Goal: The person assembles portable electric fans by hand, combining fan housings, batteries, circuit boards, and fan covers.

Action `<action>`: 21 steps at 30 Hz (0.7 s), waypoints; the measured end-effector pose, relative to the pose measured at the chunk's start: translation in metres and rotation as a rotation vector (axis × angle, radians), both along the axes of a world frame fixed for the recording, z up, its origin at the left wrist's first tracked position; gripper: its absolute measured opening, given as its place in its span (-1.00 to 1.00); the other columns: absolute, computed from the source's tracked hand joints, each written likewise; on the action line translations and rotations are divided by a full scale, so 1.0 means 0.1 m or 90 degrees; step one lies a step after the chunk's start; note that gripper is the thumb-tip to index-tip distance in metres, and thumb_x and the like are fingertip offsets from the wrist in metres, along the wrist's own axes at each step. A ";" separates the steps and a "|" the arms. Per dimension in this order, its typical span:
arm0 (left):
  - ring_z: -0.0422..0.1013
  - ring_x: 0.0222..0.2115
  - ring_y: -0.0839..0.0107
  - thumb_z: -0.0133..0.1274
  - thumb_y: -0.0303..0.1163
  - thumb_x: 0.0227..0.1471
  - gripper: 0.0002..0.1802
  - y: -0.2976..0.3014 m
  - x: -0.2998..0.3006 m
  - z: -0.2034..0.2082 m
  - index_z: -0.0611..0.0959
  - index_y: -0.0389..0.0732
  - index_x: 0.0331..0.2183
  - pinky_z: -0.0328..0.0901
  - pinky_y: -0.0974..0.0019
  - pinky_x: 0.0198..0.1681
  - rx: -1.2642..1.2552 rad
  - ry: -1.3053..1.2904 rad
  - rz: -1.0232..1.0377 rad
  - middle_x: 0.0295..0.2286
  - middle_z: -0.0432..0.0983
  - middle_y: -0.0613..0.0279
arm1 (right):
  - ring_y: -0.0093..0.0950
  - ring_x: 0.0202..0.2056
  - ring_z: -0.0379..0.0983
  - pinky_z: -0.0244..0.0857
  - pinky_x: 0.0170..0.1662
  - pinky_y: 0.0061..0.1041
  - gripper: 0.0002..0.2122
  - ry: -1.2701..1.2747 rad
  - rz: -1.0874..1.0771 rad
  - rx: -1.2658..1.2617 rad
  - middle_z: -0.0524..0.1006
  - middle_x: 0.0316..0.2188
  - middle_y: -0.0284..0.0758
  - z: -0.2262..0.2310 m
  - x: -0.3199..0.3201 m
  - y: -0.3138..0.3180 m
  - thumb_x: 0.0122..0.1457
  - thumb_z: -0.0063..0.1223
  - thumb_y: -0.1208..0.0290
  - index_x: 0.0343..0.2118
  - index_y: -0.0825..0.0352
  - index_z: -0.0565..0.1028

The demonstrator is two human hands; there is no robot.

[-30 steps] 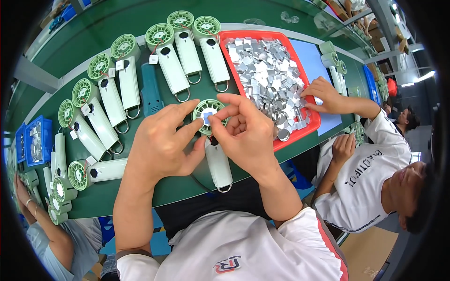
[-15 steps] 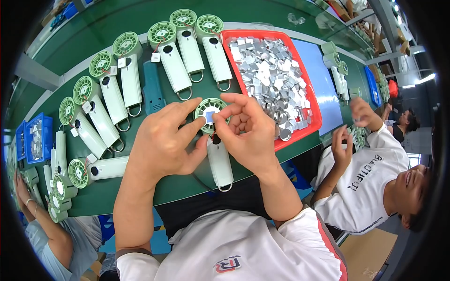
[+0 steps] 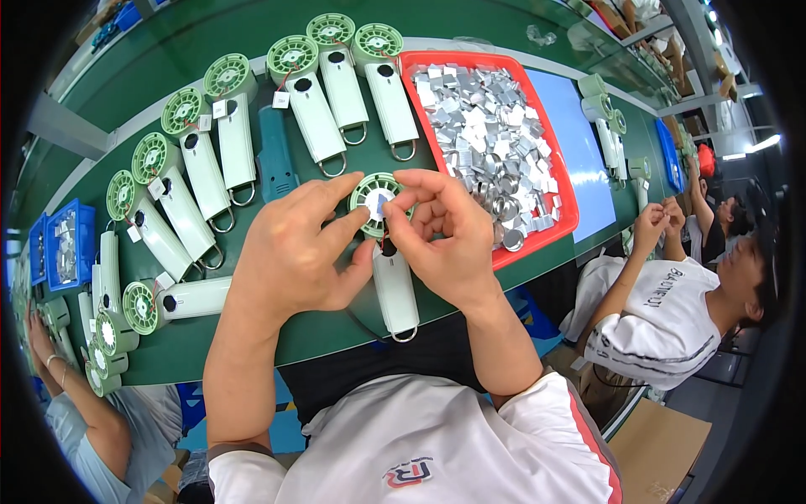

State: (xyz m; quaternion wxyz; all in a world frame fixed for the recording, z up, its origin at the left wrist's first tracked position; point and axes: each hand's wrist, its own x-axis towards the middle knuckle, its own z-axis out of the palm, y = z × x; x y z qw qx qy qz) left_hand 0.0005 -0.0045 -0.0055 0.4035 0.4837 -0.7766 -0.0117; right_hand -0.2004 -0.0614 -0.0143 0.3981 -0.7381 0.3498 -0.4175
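Note:
A pale green handheld fan (image 3: 395,294) lies in front of me, its round head away from me and its metal loop near the table edge. On the white hub of its head sits a small bluish square piece (image 3: 380,204), partly covered by fingers. My left hand (image 3: 298,248) holds the head from the left, fingertips on its rim and hub, thumb by the neck. From the right, my right hand (image 3: 449,235) has its thumb and fingers bent together at the square's edge, with its index finger at the rim. Red wires show at the neck.
A red tray (image 3: 564,181) full of small metallic squares and discs stands right of my hands. Several similar fans (image 3: 315,122) lie in an arc beyond and leftward, around a teal power tool (image 3: 275,151). Blue bins (image 3: 71,244) stand far left. People sit at both sides.
My hands keep almost the same place on the fan; the bluish square is now more covered by my right fingers. The co-worker at right has turned away and brought both hands together.

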 end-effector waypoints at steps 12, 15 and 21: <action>0.62 -0.31 0.10 0.40 -0.47 -0.28 -0.65 0.02 -0.02 0.05 0.77 -0.35 -0.32 0.54 0.17 -0.31 0.029 0.001 0.014 -0.10 0.65 -0.11 | -0.83 -0.45 0.50 0.32 -0.42 -0.81 -0.63 -0.090 0.032 0.200 0.65 -0.29 -0.37 0.15 0.01 -0.01 0.23 0.30 0.72 0.09 0.48 0.52; 0.62 -0.31 0.10 0.40 -0.47 -0.27 -0.66 0.03 -0.02 0.06 0.77 -0.35 -0.32 0.54 0.17 -0.30 0.033 -0.003 0.016 -0.10 0.65 -0.10 | -0.82 -0.45 0.50 0.32 -0.42 -0.80 -0.63 -0.071 0.031 0.226 0.65 -0.29 -0.36 0.19 0.03 -0.02 0.23 0.30 0.72 0.09 0.48 0.52; 0.62 -0.29 0.10 0.39 -0.46 -0.26 -0.66 0.04 -0.02 0.07 0.77 -0.35 -0.32 0.55 0.16 -0.28 0.038 -0.007 0.014 -0.10 0.65 -0.10 | -0.81 -0.44 0.51 0.32 -0.42 -0.79 -0.63 -0.029 0.035 0.237 0.66 -0.29 -0.35 0.20 0.02 -0.03 0.23 0.30 0.71 0.10 0.48 0.52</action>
